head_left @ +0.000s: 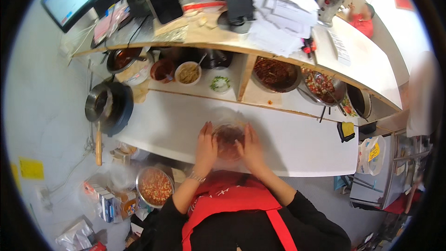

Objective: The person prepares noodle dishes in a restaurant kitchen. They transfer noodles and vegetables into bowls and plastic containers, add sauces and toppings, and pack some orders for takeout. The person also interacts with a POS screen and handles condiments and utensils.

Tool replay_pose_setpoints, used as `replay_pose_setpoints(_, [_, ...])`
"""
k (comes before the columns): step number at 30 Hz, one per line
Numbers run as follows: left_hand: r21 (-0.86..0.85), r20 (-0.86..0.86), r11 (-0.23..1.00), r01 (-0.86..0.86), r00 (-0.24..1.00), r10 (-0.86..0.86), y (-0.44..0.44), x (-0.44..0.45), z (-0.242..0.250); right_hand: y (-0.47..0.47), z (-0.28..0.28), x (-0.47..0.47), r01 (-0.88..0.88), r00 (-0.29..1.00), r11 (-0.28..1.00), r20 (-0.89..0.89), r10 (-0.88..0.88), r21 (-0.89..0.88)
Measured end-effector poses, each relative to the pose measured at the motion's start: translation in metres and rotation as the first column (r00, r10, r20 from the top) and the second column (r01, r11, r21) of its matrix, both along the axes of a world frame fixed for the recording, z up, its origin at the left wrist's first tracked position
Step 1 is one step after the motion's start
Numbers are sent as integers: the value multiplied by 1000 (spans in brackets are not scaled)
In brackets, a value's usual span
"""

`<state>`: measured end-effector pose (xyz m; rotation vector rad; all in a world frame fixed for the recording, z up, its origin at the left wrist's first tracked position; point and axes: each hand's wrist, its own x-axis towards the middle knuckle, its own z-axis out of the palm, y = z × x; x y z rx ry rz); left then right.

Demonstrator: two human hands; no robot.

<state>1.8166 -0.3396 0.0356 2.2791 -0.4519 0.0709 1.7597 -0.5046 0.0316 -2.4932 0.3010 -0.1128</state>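
A round, clear container (pixel 229 139) with dark reddish-brown contents is between my two hands at the near edge of the white counter (pixel 299 146); it is blurred. My left hand (pixel 207 148) lies along its left side, fingers pointing away from me. On its right side is my right hand (pixel 251 146), with the thumb bent over towards the middle. Both hands touch the container. On the shelf beyond stand a white bowl of yellowish food with a spoon (pixel 188 73), a small dish of chopped greens (pixel 220 80) and a metal bowl of dark red food (pixel 275 73).
Dark pans (pixel 118 108) hang or rest at the counter's left end, a wooden handle (pixel 99 146) pointing down. A metal bowl of diced food (pixel 155 186) stands low at left. The wooden shelf edge (pixel 195 47) crosses in front. A person in red (pixel 362 24) is far right.
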Motion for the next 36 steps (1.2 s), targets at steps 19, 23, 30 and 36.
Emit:
replay_pose_setpoints(19, [233,130,972,39,989,-71,-22,-10,12,5,16,25,-440,810,863,305,501,-249])
replay_pose_setpoints(23, [195,120,981,-5,993,-19,-23,-27,-2,7,14,20,-445,819,879,318,477,-172])
replay_pose_setpoints(30, [210,495,978,-3,863,-103,7,66,143,7,18,22,-501,835,863,227,501,-63])
replay_pose_setpoints(36, [475,786,799,-368,585,-199,24,212,269,-1,30,31,-534,778,816,252,576,-219])
